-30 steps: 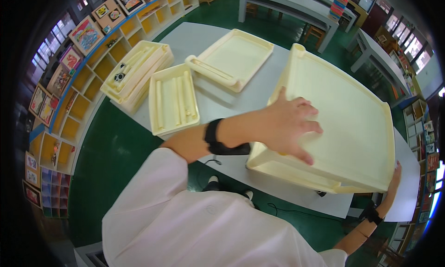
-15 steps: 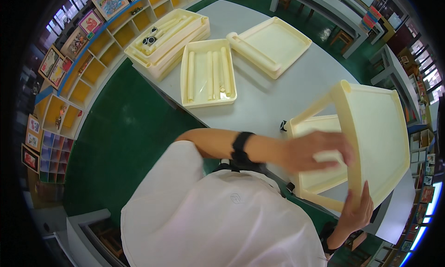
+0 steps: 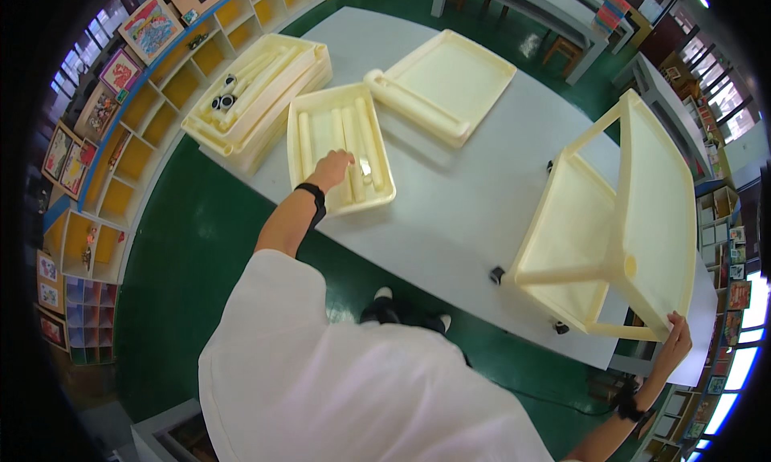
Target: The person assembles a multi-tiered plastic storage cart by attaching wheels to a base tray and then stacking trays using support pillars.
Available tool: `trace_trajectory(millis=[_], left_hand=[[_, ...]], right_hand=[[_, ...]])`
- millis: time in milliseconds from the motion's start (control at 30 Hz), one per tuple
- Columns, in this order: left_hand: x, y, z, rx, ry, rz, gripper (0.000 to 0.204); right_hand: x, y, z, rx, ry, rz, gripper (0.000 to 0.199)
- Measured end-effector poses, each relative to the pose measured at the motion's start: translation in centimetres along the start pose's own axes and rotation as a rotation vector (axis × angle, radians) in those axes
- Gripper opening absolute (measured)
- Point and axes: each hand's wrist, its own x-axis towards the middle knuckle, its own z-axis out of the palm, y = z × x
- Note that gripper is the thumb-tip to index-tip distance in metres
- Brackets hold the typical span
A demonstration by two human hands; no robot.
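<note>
1. Head view: nearest, at the right end of the grey table [image 3: 450, 213], the right hand [image 3: 673, 343] is closed over the lower corner of the cream shelf frame [image 3: 618, 229], fingers wrapped round its edge. The frame stands tilted; held by one corner only, it could tip or slide off the table.
2. Just left of the frame, small black parts [image 3: 497, 275] lie near the table's edge; a shifting frame could knock them off.
3. Farther left, the left hand [image 3: 331, 170] rests half open on the rods in the shallow tray [image 3: 340, 150]; whether one is gripped cannot be told. A rod could roll loose.
4. Beyond, stacked trays [image 3: 257, 93] overhang the table's far corner.
</note>
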Motion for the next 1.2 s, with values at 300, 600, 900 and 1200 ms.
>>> trace_trajectory(millis=[300, 600, 900, 1200], left_hand=[[1.7, 0.2, -0.7, 0.479, -0.161, 0.471, 0.019], [1.8, 3.2, -7.6, 0.050, 0.130, 0.356, 0.047], [1.6, 11.5, -31.3, -1.305, 1.150, 0.571, 0.040], [3.7, 33.0, -42.5, -1.927, 0.492, 0.661, 0.025]], right_hand=[[-0.4, -14.3, 9.6, -0.226, -0.017, -0.100, 0.021], [1.2, -3.9, 6.3, 0.076, 0.050, -0.269, 0.034], [6.0, 3.3, 4.8, 0.577, -0.139, -0.191, 0.029], [9.8, -2.5, 2.9, 0.183, -0.256, -0.147, 0.015]])
